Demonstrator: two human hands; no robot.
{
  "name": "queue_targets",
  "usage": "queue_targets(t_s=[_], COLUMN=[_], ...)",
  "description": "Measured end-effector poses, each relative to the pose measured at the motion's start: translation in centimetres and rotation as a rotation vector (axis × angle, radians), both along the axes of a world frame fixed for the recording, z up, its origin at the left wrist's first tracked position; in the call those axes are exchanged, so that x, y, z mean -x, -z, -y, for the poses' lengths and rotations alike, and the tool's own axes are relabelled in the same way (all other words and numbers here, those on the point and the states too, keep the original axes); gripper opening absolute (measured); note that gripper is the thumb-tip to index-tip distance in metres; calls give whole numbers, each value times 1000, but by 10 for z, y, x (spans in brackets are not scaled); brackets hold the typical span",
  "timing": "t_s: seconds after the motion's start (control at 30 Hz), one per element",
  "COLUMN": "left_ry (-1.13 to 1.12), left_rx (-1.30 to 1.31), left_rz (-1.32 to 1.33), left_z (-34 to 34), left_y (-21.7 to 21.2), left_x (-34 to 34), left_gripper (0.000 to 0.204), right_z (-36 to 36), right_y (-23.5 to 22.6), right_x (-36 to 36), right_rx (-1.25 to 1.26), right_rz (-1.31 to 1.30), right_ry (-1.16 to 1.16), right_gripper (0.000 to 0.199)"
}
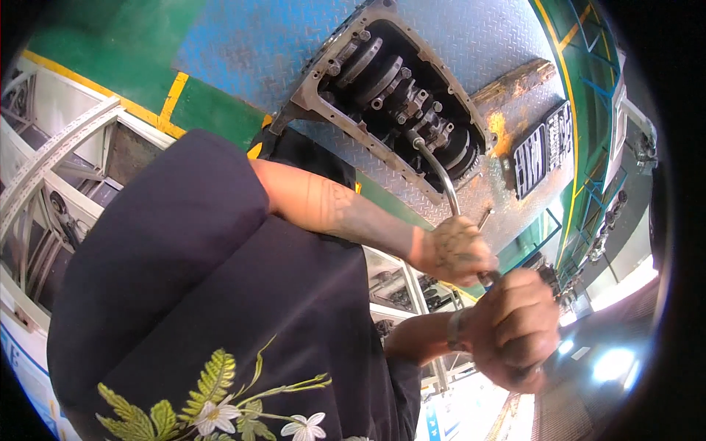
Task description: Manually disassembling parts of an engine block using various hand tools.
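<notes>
An engine block lies with its open underside up, the crankshaft and several bearing caps showing inside. A long-handled socket wrench has its socket end down on a bolt at a bearing cap; its metal bar reaches out over the block's edge toward me. My left hand is closed around the bar. Beside it, nearer me, my right hand is wrapped round the handle's end, slightly blurred. The fingers hide most of the handle there.
The block rests on a blue and grey checkered metal plate. A worn wooden block and a black tool case lie right of it. A small metal rod lies near my left hand. White metal racks stand at left.
</notes>
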State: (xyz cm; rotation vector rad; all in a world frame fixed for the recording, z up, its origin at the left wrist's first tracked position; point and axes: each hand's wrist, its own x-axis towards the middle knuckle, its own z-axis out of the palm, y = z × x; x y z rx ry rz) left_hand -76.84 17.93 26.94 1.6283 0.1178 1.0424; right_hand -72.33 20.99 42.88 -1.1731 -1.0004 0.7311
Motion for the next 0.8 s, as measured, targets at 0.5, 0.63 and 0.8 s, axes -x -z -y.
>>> queue_targets(t_s=[0.5,0.63,0.8], left_ry=[403,1339,1332], left_rx=[77,-362,-276], left_rz=[20,-273,-246], left_z=[-39,-85,-111], left_y=[-28,-30,-31], left_x=[-65,-107,-144], left_gripper=[14,23,25], right_z=[32,25,-11], right_y=[6,8,-7], right_x=[-36,-39,-43], right_rx=[-108,-55,96], right_rz=[19,26,-6], right_ry=[-627,-690,-710], right_gripper=[39,37,40])
